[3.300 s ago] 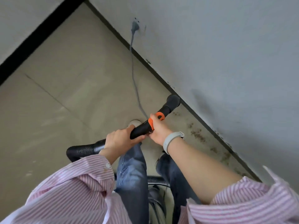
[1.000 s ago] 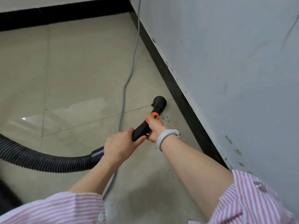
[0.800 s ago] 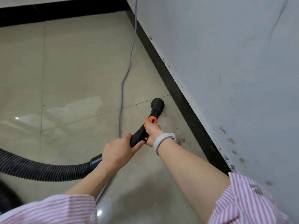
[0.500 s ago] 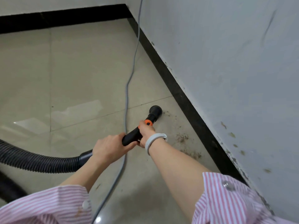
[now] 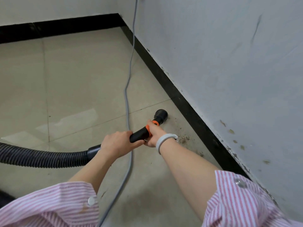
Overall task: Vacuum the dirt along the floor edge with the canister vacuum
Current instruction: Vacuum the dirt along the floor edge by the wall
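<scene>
Both hands on the vacuum wand (image 5: 139, 133) here; the left hand (image 5: 117, 144) wraps the rear of it, grip clamped just ahead of the collar where the ribbed black hose (image 5: 42, 157) joins; the right hand (image 5: 155, 135) is clamped further forward at the orange ring (image 5: 148, 128), a pale wristband (image 5: 165, 140) on that wrist. The wand runs forward and to the right out of both grips; its round black nozzle (image 5: 160, 116) sits down at the floor (image 5: 73, 82), just beyond the right hand and near the black baseboard (image 5: 185, 102), though not against it. Dirt (image 5: 183, 139) lies in brown specks and smudges along the floor edge, between nozzle and baseboard and trailing back beside the right wrist. A grey power cord (image 5: 128, 99) drops from the wall (image 5: 229, 63), snakes across the tiles and passes under the wand between the hands; the hose curves away to the left; striped pink sleeves (image 5: 54, 207) fill the foreground.
</scene>
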The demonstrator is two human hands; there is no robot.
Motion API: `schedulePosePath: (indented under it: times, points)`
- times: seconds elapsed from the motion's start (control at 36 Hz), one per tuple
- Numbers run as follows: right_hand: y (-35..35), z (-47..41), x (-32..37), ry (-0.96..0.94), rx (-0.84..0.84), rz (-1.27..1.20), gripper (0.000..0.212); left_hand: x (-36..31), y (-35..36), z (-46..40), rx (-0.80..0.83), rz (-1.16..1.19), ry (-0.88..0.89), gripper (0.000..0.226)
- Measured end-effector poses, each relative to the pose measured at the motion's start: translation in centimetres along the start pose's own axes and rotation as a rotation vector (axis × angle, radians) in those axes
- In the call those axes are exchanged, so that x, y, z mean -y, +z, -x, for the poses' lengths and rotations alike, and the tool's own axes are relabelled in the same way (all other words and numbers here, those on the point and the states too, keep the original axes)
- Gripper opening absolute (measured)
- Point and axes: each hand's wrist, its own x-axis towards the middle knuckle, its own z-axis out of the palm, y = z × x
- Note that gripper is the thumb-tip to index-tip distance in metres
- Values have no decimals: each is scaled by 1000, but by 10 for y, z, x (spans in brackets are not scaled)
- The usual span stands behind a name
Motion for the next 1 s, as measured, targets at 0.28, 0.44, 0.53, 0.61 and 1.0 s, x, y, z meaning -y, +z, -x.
schedulePosePath:
  times: [0.28,0.44,0.53,0.61,1.0]
  points:
    - [-22,3,5,16,-82,-15,39,-17,3,-6,24,8,60,48]
    - [-37,9,-7,28,-105,-69,25,-21,3,3,57,-13,118,43]
    - [-40,8,-14,18,-112,-71,29,-22,6,8,57,-15,124,44]
    - [-39,8,-18,-20,-100,-105,28,-22,7,9,26,-25,116,46]
    - [-31,-24,21,-161,77,-175,27,-34,13,-22,-139,32,-30,42]
